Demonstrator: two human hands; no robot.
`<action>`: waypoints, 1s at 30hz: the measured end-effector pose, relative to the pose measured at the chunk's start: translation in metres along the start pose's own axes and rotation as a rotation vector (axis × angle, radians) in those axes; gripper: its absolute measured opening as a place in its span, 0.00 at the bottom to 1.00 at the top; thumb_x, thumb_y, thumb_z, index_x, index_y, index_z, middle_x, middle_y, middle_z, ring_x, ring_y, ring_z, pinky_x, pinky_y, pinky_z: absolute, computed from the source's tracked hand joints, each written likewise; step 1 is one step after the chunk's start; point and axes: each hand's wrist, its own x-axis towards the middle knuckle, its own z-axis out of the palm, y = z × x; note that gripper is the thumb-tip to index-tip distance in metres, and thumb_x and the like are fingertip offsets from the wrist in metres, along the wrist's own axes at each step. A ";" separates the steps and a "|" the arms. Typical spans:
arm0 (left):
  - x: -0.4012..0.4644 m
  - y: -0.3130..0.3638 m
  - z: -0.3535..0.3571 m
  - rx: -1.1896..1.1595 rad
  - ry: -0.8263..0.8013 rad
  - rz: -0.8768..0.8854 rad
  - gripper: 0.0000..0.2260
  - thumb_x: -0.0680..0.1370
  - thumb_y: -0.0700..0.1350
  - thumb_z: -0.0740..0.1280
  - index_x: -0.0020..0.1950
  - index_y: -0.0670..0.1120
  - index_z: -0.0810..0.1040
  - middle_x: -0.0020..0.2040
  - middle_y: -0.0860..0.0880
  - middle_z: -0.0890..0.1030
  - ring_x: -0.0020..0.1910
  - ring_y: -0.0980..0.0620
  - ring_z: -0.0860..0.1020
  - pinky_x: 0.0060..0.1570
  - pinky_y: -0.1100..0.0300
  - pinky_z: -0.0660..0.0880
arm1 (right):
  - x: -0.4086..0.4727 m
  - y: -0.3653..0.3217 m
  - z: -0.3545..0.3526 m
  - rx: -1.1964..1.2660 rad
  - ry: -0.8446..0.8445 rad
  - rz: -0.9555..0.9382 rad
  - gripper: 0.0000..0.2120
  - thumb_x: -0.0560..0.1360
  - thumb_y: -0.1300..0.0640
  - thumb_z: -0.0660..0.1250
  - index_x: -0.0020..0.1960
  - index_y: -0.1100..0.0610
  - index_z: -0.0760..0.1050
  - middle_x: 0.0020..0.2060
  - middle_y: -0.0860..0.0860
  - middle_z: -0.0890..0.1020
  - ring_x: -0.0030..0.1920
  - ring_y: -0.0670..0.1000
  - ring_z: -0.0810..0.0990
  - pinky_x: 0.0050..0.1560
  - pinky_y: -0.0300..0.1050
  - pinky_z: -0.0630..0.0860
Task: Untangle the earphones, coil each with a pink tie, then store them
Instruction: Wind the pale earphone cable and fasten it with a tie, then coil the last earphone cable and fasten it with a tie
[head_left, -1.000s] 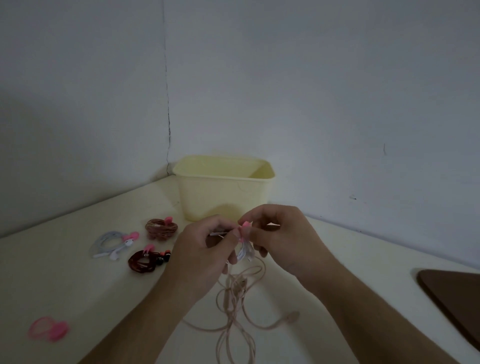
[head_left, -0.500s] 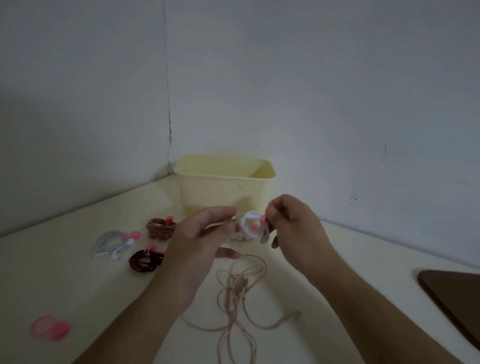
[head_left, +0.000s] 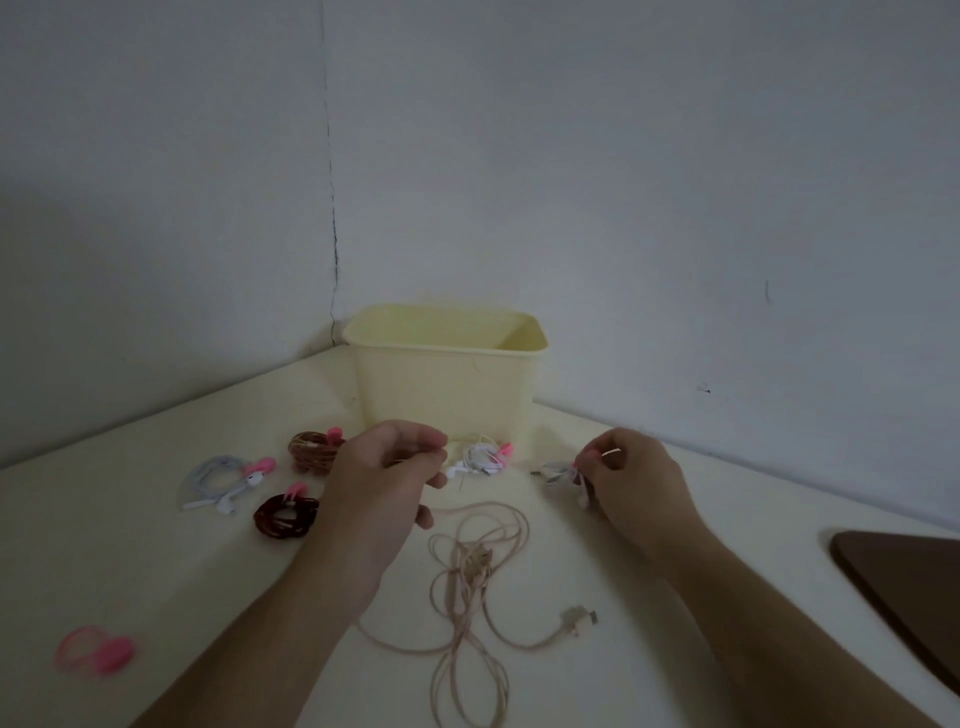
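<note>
Right hand pinches tied white earphone coil; left hand curled above loose beige cable.

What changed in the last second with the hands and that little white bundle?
The hands parted. The right hand carried a tied white coil off rightward; another white coil now lies before the yellow bin. The left hand holds nothing visible. The loose pink-beige cable and the other coils stayed.

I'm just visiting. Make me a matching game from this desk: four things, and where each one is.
1 dark red coil
2 loose beige earphones
3 spare pink tie
4 bin

a in the wall corner
b near left, alone
c between the forearms
d left of the left hand

Pairs: 1-d, 2-c, 3-b, 4-a
</note>
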 end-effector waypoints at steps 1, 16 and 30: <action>0.001 0.000 0.000 0.021 0.000 0.006 0.08 0.79 0.33 0.69 0.48 0.44 0.85 0.45 0.39 0.85 0.38 0.51 0.80 0.28 0.57 0.74 | 0.001 0.001 0.000 -0.062 0.009 -0.038 0.07 0.81 0.57 0.68 0.45 0.51 0.81 0.31 0.46 0.85 0.32 0.38 0.81 0.31 0.33 0.72; -0.011 -0.004 0.002 0.525 -0.210 0.110 0.07 0.79 0.44 0.69 0.44 0.54 0.83 0.38 0.54 0.86 0.37 0.49 0.84 0.43 0.50 0.80 | -0.027 -0.051 0.000 -0.436 -0.689 -0.477 0.07 0.75 0.57 0.73 0.48 0.46 0.85 0.45 0.42 0.85 0.48 0.43 0.82 0.51 0.37 0.78; -0.015 -0.004 0.004 0.509 -0.419 0.175 0.07 0.81 0.40 0.70 0.49 0.51 0.84 0.43 0.50 0.88 0.44 0.50 0.87 0.55 0.45 0.82 | -0.021 -0.056 -0.014 0.595 -0.237 0.102 0.12 0.85 0.62 0.62 0.45 0.63 0.78 0.31 0.56 0.80 0.30 0.55 0.81 0.29 0.46 0.76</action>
